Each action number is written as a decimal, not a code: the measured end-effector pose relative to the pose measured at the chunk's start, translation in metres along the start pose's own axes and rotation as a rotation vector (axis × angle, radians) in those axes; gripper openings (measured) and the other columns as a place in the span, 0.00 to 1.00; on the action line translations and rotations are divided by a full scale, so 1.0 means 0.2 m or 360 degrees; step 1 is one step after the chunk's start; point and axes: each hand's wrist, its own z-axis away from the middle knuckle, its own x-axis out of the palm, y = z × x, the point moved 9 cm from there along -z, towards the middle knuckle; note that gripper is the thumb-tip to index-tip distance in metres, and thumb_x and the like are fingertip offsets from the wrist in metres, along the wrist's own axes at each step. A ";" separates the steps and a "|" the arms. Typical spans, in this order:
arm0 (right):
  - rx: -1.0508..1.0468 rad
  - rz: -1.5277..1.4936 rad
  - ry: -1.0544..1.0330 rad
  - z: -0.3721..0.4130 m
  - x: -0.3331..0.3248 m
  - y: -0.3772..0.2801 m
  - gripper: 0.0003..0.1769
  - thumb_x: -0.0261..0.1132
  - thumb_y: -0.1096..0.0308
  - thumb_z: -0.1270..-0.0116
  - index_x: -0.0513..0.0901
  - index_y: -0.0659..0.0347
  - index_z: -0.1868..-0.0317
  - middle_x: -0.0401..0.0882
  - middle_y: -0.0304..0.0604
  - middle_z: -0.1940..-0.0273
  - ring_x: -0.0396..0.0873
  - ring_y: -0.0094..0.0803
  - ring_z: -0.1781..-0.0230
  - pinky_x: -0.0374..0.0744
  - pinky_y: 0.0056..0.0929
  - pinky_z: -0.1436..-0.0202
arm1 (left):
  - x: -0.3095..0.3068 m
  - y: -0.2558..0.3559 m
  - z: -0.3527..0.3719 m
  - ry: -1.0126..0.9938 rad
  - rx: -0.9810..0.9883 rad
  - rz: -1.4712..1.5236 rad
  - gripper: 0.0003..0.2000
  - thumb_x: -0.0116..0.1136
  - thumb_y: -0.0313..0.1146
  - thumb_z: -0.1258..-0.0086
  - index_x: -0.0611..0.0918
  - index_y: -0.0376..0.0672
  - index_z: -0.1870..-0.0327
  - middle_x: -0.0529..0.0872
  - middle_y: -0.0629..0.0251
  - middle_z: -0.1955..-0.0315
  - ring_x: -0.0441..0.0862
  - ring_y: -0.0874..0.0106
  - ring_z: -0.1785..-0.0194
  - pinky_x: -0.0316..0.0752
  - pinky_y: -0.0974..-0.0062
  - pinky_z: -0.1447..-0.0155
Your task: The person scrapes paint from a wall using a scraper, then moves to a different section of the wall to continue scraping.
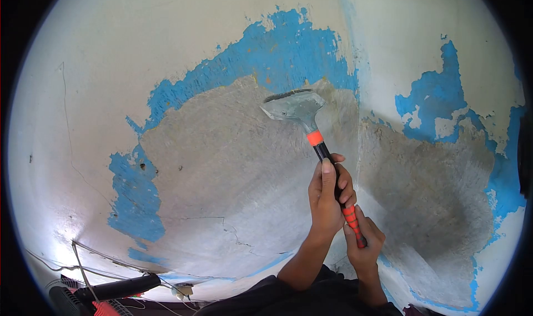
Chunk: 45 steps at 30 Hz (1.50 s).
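A long-handled scraper [297, 106] with a wide grey metal head and a black and orange handle reaches up to the wall. Its blade edge lies at the lower border of a blue paint patch [277, 55], above bare grey plaster [222, 144]. My left hand [328, 194] is wrapped round the black middle of the handle, thumb along it. Lower down, my right hand [365, 238] grips the orange and black end of the handle.
Off-white paint [111, 66] surrounds the patches. More blue paint [436, 99] and bare plaster show right of the wall corner. At the lower left are cables [105, 255], a black cylindrical object [119, 287] and a small socket-like box [182, 290].
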 end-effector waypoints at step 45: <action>0.0058 -0.0095 -0.0060 -0.05 -0.04 0.06 0.23 0.73 0.76 0.45 0.84 0.65 0.46 0.73 0.43 0.80 0.69 0.27 0.82 0.69 0.26 0.76 | 0.01 -0.01 0.02 0.0078 0.0111 0.0010 0.20 0.42 0.50 0.19 0.71 0.40 0.45 0.64 0.74 0.76 0.59 0.84 0.79 0.58 0.84 0.79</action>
